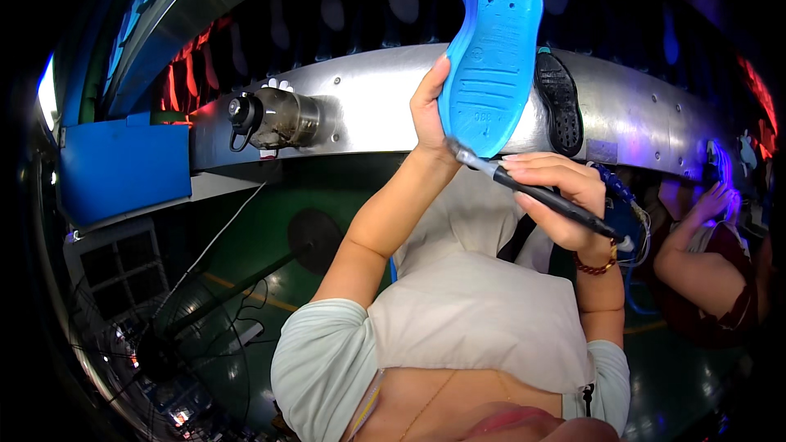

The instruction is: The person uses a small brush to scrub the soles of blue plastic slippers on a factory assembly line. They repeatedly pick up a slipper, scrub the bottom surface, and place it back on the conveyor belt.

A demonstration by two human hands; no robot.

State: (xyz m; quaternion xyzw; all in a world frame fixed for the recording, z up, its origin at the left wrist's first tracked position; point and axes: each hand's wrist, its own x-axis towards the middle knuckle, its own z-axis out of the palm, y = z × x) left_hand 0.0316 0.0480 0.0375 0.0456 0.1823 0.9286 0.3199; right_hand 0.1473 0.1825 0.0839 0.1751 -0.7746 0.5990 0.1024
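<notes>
My left hand (429, 106) is closed round the left side of a bright blue shoe sole (491, 57), holding it upright with its inner face toward me. The sole has small holes near the top and ridges across the middle; a second blue layer shows along its left edge. In my right hand (565, 192) is a brush-like tool (557, 203) with a black handle and a greyish front end. Its tip lies close by the sole's heel; I cannot tell whether they touch. Just right of the sole, a black shoe sole (561, 102) rests on the metal ledge.
The metal ledge (368, 110) curves across in front of me, with a dark bottle (274, 119) at its left. Behind it run rows of dark sole shapes. A blue box (127, 168) and a fan (164, 352) stand left. Another person's arm (700, 258) works at right.
</notes>
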